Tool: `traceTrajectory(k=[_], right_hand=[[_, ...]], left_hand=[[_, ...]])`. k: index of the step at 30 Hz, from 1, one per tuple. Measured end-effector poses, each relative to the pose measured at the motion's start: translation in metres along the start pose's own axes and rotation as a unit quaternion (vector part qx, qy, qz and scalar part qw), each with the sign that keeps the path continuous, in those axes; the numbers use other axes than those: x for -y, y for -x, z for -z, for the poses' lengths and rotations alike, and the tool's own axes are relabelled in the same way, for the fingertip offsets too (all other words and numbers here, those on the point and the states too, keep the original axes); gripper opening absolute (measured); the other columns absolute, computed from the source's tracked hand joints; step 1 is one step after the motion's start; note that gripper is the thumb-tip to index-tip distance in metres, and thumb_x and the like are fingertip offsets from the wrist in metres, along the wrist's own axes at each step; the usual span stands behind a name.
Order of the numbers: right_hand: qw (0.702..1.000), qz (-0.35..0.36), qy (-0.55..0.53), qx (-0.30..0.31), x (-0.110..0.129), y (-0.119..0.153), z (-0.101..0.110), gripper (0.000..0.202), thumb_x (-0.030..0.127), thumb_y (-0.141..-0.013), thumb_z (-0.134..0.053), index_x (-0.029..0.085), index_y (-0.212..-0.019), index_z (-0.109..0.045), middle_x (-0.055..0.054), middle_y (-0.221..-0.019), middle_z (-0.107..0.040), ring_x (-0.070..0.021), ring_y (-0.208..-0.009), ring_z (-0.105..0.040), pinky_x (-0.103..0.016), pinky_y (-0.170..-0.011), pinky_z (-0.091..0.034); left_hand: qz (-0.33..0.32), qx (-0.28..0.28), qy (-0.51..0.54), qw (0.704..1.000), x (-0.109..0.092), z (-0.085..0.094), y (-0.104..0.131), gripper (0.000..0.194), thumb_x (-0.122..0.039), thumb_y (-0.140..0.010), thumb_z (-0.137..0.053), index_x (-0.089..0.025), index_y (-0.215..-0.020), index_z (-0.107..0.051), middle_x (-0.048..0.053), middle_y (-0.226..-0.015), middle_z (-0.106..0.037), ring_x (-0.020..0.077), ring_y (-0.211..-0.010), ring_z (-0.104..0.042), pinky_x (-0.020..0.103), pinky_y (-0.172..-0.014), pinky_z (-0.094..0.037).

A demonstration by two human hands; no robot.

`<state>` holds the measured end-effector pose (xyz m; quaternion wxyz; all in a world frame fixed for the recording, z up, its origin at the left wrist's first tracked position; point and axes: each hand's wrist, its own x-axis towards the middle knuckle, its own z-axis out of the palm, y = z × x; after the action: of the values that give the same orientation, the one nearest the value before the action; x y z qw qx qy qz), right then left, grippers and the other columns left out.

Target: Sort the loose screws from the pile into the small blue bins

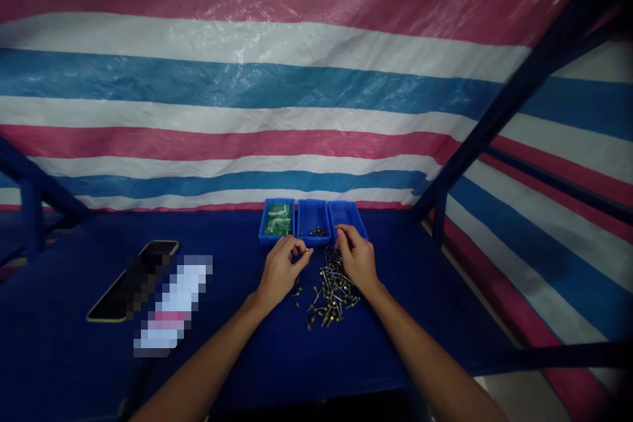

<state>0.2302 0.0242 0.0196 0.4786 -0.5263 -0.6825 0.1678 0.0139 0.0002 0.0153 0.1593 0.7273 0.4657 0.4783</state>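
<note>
My left hand (281, 271) is closed in a pinch on a small brass-coloured metal part (308, 251), just in front of the bins. My right hand (358, 260) has its fingers drawn together near the front of the right blue bin (346, 213); whatever they grip is too small to make out. Between and below both hands lies a loose pile of small metal pieces (332, 290) with thin shafts and brassy ends. Several dark little parts (316, 232) sit in the middle blue bin (312, 209). Green circuit boards (278, 219) fill the left blue bin (262, 231).
On the left of the blue table (232, 362) lie a phone (111, 293) and a blurred-out white item (173, 306). Striped sheeting (247, 86) hangs behind. Dark blue frame bars (475, 125) rise at both sides.
</note>
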Motion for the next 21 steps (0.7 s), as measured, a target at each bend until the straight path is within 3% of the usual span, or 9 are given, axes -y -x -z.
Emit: traceTrajectory(k=[11, 21], right_hand=[[1.0, 0.006, -0.001, 0.007, 0.0024, -0.0004, 0.0, 0.035, 0.043, -0.108, -0.046, 0.022, -0.118, -0.072, -0.001, -0.075, -0.071, -0.0174, -0.064, -0.066, -0.026, -0.064, -0.05], [1.0, 0.005, 0.002, 0.007, 0.0002, -0.0003, -0.0007, 0.032, 0.042, -0.108, -0.047, 0.022, -0.117, -0.071, 0.0, -0.074, -0.071, -0.0172, -0.065, -0.067, -0.026, -0.066, -0.049]], left_hand=[[-0.005, -0.006, 0.0, 1.0, -0.0032, 0.0004, -0.0004, 0.024, -0.035, -0.1, -0.067, -0.023, -0.082, -0.058, -0.001, -0.077, -0.059, 0.0168, -0.074, -0.053, 0.03, -0.072, -0.046], [-0.012, 0.008, 0.039, 0.999, -0.0043, -0.0007, -0.0008, 0.012, -0.032, -0.103, -0.064, -0.024, -0.102, -0.072, 0.004, -0.099, -0.073, 0.0197, -0.088, -0.066, 0.032, -0.076, -0.052]])
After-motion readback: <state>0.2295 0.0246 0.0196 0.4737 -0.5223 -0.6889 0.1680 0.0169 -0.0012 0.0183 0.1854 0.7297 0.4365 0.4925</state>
